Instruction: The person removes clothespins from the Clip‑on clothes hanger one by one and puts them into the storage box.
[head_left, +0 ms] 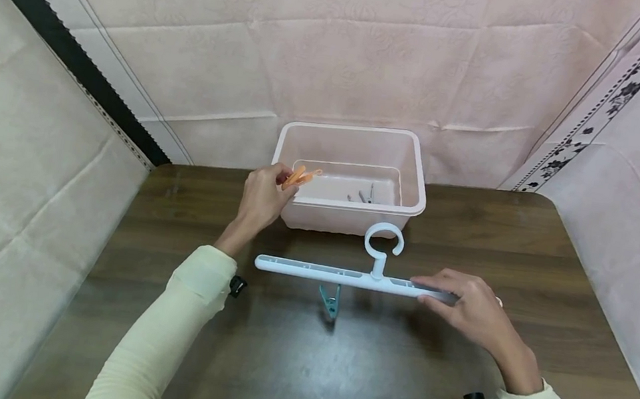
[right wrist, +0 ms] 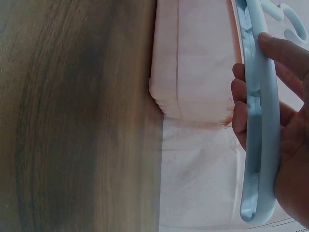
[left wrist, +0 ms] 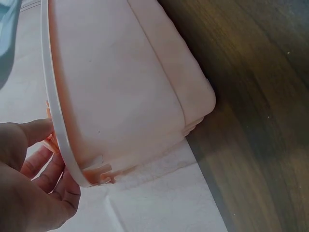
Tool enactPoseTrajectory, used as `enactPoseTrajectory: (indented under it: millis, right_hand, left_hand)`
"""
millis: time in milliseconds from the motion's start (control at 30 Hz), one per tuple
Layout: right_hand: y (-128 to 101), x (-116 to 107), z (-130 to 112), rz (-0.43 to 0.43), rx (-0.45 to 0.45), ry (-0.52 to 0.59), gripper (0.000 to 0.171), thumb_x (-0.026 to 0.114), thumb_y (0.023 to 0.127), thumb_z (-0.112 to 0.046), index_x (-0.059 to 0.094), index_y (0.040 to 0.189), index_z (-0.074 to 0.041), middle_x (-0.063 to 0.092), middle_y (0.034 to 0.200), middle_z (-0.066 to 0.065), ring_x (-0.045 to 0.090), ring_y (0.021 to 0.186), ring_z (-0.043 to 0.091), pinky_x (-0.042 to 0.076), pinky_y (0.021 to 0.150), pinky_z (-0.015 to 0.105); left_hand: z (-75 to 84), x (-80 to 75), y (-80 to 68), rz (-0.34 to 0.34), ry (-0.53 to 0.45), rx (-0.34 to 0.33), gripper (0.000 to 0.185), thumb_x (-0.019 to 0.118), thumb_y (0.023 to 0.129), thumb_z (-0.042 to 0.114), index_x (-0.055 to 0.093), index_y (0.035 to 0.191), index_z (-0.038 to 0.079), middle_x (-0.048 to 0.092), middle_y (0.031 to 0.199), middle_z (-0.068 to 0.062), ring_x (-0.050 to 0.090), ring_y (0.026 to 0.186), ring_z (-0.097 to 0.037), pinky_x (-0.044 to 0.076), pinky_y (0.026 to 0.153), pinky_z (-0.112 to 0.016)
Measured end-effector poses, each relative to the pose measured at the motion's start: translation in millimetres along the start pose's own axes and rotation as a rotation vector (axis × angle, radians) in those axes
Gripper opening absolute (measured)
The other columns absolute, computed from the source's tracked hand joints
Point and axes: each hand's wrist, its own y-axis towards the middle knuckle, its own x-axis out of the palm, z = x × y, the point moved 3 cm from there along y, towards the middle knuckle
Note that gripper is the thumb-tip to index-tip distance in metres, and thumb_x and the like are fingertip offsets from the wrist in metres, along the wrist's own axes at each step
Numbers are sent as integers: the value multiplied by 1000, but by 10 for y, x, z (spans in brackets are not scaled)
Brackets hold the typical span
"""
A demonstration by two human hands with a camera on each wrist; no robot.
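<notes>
In the head view, my left hand (head_left: 266, 196) pinches an orange clothespin (head_left: 301, 177) at the front left corner of a pale pink plastic basin (head_left: 348, 215). The left wrist view shows the fingers right by the basin's rim (left wrist: 57, 116), with the clothespin mostly hidden. My right hand (head_left: 472, 310) grips one end of a light blue hanger (head_left: 316, 271), its hook pointing toward the basin. Just under the hanger's bar is a teal clothespin (head_left: 329, 302). The right wrist view has the thumb on one side of the bar (right wrist: 268, 121) and fingers around the other.
A few small grey clips (head_left: 366, 196) lie on the basin's floor. The basin stands at the back edge of a dark wooden table (head_left: 297, 372), against a pale cloth backdrop (head_left: 360, 77). Cloth also hangs at both sides.
</notes>
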Motion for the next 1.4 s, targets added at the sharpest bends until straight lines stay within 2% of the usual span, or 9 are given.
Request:
enactPoseTrajectory:
  millis: [133,333,467,700,900,1167,1400]
  right_hand:
    - [7,12,5,7,-3,2,33,84,80,-8,78,111,-17,69,93,-13,57,72,4,47,62,26]
    - [8,30,7,6,4,1,32,84,80,-9,78,111,-17,69,94,-12,57,71,4,47,62,26]
    - [-2,35,12,4,-11,-5,32,84,81,-9,78,112,-16,69,95,-12,56,71,3,47,62,26]
    - [-14,21,16,8,-17,-15,33,84,81,-9,78,112,-17,68,94,-14,55,70,3,45,61,25]
    - [-1,24,-1,9,-21,-9,32,83,81,-8,78,112,-15,69,94,-13,54,69,3,44,61,25]
    - [10,20,-5,9,-22,-17,32,84,81,-8,78,111,-14,68,94,-13,54,69,3,45,60,26]
    - [12,26,-11,3,-19,-7,32,83,81,-7,78,111,-14,69,93,-13,54,68,3,45,59,25]
  left_hand:
    - [3,17,31,-4,6,-15,19,77,88,7,71,103,-3,70,92,-15,60,79,-26,49,68,-38]
    - [14,98,77,-30,-5,-32,19,77,89,7,71,104,-2,69,94,-13,60,86,-26,49,74,-40]
    - [12,135,95,-39,-2,-19,19,78,88,7,72,104,-1,69,94,-12,59,87,-26,48,75,-41]
    - [-7,139,87,-40,14,-9,21,79,87,9,71,105,-1,69,93,-14,57,86,-28,45,76,-43]
    - [-19,157,89,-38,-11,-10,20,78,88,9,71,103,-1,67,91,-13,58,86,-30,45,74,-42]
    - [-39,143,90,-15,-43,12,17,78,84,6,71,98,-1,69,88,-14,61,91,-34,45,82,-45]
    - [-36,134,85,-26,-47,23,18,79,85,7,70,99,-1,70,92,-17,61,93,-34,45,85,-45]
